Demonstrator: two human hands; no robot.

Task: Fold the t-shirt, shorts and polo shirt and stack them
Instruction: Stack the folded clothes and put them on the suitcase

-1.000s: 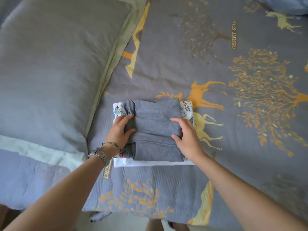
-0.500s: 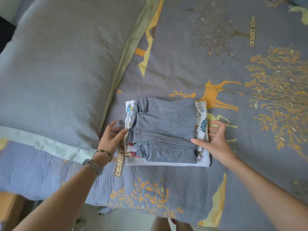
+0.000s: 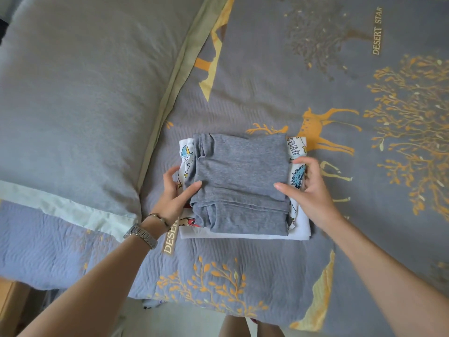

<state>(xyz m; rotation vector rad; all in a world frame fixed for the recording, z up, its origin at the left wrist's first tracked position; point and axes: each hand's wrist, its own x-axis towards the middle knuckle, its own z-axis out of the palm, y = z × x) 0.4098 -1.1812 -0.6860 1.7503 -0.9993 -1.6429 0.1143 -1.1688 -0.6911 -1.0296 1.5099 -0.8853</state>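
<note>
Left hand: the left hand (image 3: pixel 173 195) sits at the left edge of the stack, thumb laid on top of the grey folded garment (image 3: pixel 239 181), fingers wrapped down round the side of the pile. It grasps the stack's left edge.
Left wrist: a metal watch (image 3: pixel 141 235) and a thin bracelet (image 3: pixel 159 218) are worn on it; the forearm runs in from lower left.
Right hand: the right hand (image 3: pixel 307 190) is at the stack's right edge, thumb pointing left onto the grey garment, fingers curled round the printed garment (image 3: pixel 297 176) beneath. It grasps the right edge.
Stack: three folded layers. Grey garment on top, white printed garment in the middle, plain white garment (image 3: pixel 243 235) at the bottom, showing along the near edge.
Which layer is which garment: cannot be told.
Location: the stack lies on the grey bedspread (image 3: pixel 267 81) with orange deer and tree print, just right of the grey pillow (image 3: pixel 73 93).
Change, left hand: half a second ago it was off the pile, beside its left edge; its thumb now lies on the grey top.
Change, right hand: earlier its thumb touched the near right corner; it is now farther up the right side, fingers closed on the printed layer.
Change, stack: same place on the bedspread, layers in the same order.
</note>
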